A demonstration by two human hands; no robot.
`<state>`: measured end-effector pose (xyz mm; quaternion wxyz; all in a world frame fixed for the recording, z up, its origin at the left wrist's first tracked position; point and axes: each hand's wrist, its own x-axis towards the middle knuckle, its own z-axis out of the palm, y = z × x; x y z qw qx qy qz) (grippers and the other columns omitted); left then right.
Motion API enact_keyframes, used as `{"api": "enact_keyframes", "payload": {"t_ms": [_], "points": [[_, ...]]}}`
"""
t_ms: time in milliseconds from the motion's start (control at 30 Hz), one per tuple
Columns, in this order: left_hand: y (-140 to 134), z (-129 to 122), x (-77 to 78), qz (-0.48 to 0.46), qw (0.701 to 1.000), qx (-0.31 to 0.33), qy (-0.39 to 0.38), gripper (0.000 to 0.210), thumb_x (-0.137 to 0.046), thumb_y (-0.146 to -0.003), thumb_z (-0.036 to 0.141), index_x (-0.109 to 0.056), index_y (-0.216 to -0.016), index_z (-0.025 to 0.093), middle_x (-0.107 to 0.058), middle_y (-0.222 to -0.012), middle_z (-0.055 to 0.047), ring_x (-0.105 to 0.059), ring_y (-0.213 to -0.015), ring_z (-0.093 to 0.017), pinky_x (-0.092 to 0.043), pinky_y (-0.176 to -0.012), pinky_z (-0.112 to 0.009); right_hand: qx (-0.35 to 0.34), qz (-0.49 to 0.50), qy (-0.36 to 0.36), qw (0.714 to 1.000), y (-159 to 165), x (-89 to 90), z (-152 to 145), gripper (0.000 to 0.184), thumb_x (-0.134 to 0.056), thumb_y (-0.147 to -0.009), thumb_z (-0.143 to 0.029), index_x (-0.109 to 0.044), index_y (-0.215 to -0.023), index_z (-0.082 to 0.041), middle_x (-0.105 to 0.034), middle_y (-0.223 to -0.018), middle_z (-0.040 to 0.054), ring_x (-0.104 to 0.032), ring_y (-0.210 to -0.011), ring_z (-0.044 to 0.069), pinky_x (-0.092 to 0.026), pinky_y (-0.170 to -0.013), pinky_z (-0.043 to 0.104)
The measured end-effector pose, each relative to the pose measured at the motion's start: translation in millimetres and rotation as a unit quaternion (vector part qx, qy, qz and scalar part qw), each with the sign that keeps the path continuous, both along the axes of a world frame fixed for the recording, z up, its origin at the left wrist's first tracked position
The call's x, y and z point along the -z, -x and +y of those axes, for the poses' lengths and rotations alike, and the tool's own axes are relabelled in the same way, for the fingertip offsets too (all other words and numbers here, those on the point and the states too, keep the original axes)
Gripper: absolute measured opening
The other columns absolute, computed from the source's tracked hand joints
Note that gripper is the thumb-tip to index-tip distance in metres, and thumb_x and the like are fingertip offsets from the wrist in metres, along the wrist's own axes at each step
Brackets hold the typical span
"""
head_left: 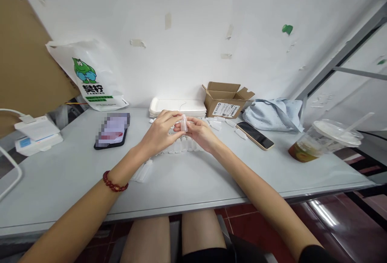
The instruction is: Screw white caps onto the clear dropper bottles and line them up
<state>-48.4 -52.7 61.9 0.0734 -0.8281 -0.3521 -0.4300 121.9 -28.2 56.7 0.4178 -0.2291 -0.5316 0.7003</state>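
Note:
Above the middle of the table, a small clear plastic tube stands upright between my two hands. The fingers of my left hand are closed on it from the left, the index near its top and the thumb lower down. My right hand grips it from the right between thumb and curled fingers. Below my hands lies a row of similar clear tubes, partly hidden by them. Several more tubes lie by my left wrist. Further small clear pieces are scattered right of my right hand.
Behind my hands are a stack of white envelopes and an open cardboard box. A phone lies left, another phone right. Also on the table are a drink cup, a light blue bag and a white plastic bag.

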Motion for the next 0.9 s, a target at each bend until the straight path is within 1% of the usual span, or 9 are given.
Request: {"api": "enact_keyframes", "payload": {"t_ms": [200, 333, 433, 500, 633, 700, 767, 833, 900], "points": [[-2, -2, -3.8, 0.011, 1.000, 0.020, -0.006, 0.030, -0.066, -0.079, 0.019, -0.061, -0.109, 0.015, -0.063, -0.114, -0.013, -0.055, -0.107, -0.025, -0.049, -0.088, -0.044, 0.043, -0.087, -0.090, 0.991, 0, -1.2, -1, 0.029, -0.062, -0.081, -0.040, -0.060, -0.099, -0.017, -0.069, -0.084, 0.0049, -0.064, -0.085, 0.018, -0.049, -0.081, 0.034], [6, -1, -2.7, 0.007, 0.998, 0.041, 0.039, 0.034, -0.067, -0.077, 0.020, -0.063, -0.110, 0.016, -0.066, -0.112, -0.012, -0.055, -0.108, -0.026, -0.050, -0.088, -0.044, 0.050, -0.162, -0.148, 0.974, 0, 1.0, 2, 0.026, -0.059, -0.081, -0.038, -0.062, -0.095, -0.016, -0.066, -0.082, 0.0040, -0.061, -0.076, 0.015, -0.048, -0.066, 0.027], [18, -9, -3.0, 0.004, 0.995, 0.053, 0.085, 0.031, -0.069, -0.075, 0.024, -0.065, -0.105, 0.018, -0.068, -0.109, -0.009, -0.055, -0.107, -0.025, -0.049, -0.088, -0.043, 0.018, -0.222, -0.154, 0.963, 3, 0.0, -3, 0.022, -0.057, -0.081, -0.035, -0.061, -0.091, -0.015, -0.062, -0.073, 0.0024, -0.058, -0.067, 0.013, -0.044, -0.055, 0.022], [28, -21, -5.0, 0.015, 0.991, 0.052, 0.126, 0.032, -0.070, -0.074, 0.028, -0.065, -0.105, 0.020, -0.068, -0.110, -0.008, -0.055, -0.107, -0.025, -0.048, -0.090, -0.042, -0.015, -0.261, -0.162, 0.951, 5, -2.5, -13, 0.018, -0.055, -0.083, -0.031, -0.060, -0.089, -0.014, -0.062, -0.072, 0.0021, -0.057, -0.063, 0.011, -0.041, -0.052, 0.020], [50, -57, -8.0, 0.053, 0.968, 0.026, 0.243, 0.039, -0.071, -0.072, 0.035, -0.062, -0.109, 0.026, -0.065, -0.115, -0.003, -0.050, -0.115, -0.024, -0.046, -0.095, -0.041, -0.098, -0.306, -0.201, 0.926, 13, -6.8, -37, 0.016, -0.051, -0.086, -0.026, -0.061, -0.089, -0.013, -0.065, -0.070, 0.0016, -0.054, -0.052, 0.008, -0.042, -0.057, 0.022], [60, -73, -6.3, 0.072, 0.950, 0.019, 0.305, 0.040, -0.070, -0.073, 0.036, -0.061, -0.111, 0.028, -0.063, -0.118, -0.003, -0.050, -0.116, -0.024, -0.046, -0.095, -0.040, -0.140, -0.335, -0.216, 0.906, 17, -5.9, -48, 0.018, -0.050, -0.087, -0.024, -0.062, -0.093, -0.012, -0.065, -0.067, 0.0006, -0.051, -0.047, 0.007, -0.043, -0.058, 0.022], [67, -85, -3.1, 0.086, 0.931, 0.015, 0.354, 0.043, -0.070, -0.072, 0.035, -0.060, -0.114, 0.030, -0.062, -0.119, -0.003, -0.051, -0.115, -0.023, -0.046, -0.095, -0.039, -0.175, -0.366, -0.244, 0.881, 22, -2.7, -56, 0.019, -0.050, -0.088, -0.024, -0.063, -0.096, -0.012, -0.066, -0.066, 0.0007, -0.050, -0.047, 0.007, -0.041, -0.057, 0.022], [72, -93, -0.1, 0.094, 0.917, 0.010, 0.387, 0.044, -0.071, -0.071, 0.034, -0.061, -0.114, 0.030, -0.062, -0.118, -0.002, -0.052, -0.114, -0.023, -0.046, -0.096, -0.038, -0.196, -0.387, -0.282, 0.856, 25, 1.4, -60, 0.019, -0.052, -0.088, -0.025, -0.064, -0.094, -0.011, -0.066, -0.066, 0.0011, -0.048, -0.049, 0.007, -0.038, -0.056, 0.021], [75, -97, 1.2, 0.098, 0.909, 0.009, 0.406, 0.045, -0.072, -0.069, 0.033, -0.062, -0.112, 0.030, -0.062, -0.117, -0.002, -0.053, -0.113, -0.023, -0.045, -0.097, -0.037, -0.206, -0.393, -0.309, 0.841, 28, 5.0, -63, 0.019, -0.053, -0.088, -0.026, -0.064, -0.092, -0.010, -0.065, -0.065, 0.0010, -0.048, -0.051, 0.008, -0.036, -0.055, 0.020]]}}
